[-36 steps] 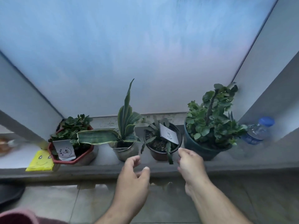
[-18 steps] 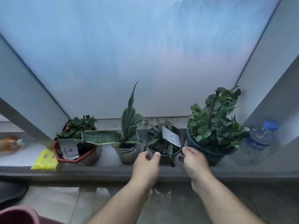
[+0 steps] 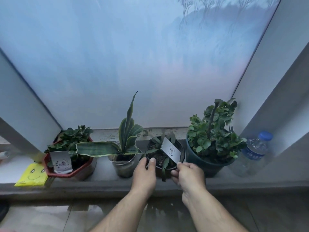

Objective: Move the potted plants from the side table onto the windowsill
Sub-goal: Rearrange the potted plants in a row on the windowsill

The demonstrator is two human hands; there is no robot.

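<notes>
Head view, left to right along the windowsill [image 3: 103, 183]: a yellow smiley-face pad [image 3: 31, 175] lies at the near left edge, touching the red octagonal pot [image 3: 80, 169], which holds a low leafy plant and a white card. Next stands a metal pot [image 3: 123, 166] with a snake plant, one long leaf stretching left over the red pot. Just beside it sits the small dark pot [image 3: 181, 152] with a tilted white tag [image 3: 170, 150]. The left hand [image 3: 144, 174] has its grip curled on this pot's near left rim, thumb over the edge. The right hand [image 3: 189, 174] wraps its near right side, thumb touching the tag's lower corner. Then comes a large teal pot [image 3: 200, 162] with a bushy plant, and a blue-capped water bottle [image 3: 254, 153] at the far right.
</notes>
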